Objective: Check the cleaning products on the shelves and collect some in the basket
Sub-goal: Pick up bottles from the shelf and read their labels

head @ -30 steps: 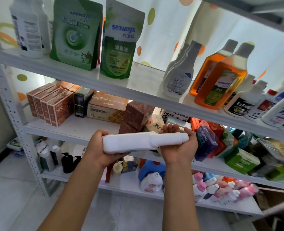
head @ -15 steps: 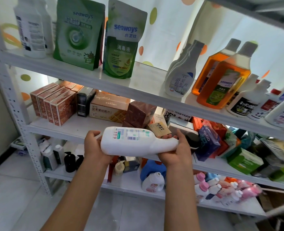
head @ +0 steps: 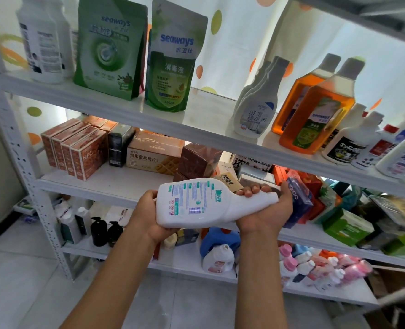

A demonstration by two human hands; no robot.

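Note:
A white cleaner bottle lies sideways in front of the middle shelf, its printed back label with a barcode facing me. My left hand grips its wide base from below and behind. Its narrow neck sits in my right hand, fingers curled over the top. On the upper shelf stand two green seaways pouches, similar white bottles and amber bottles. No basket is in view.
Boxes of snacks fill the middle shelf on the left; coloured packs crowd its right. The bottom shelf holds dark pump bottles, a blue jug and pink-capped bottles. Grey tiled floor lies below.
The bottle has been rotated in both hands: its plain narrow side showed before, now the labelled back faces me. It tilted slightly, base lower on the left.

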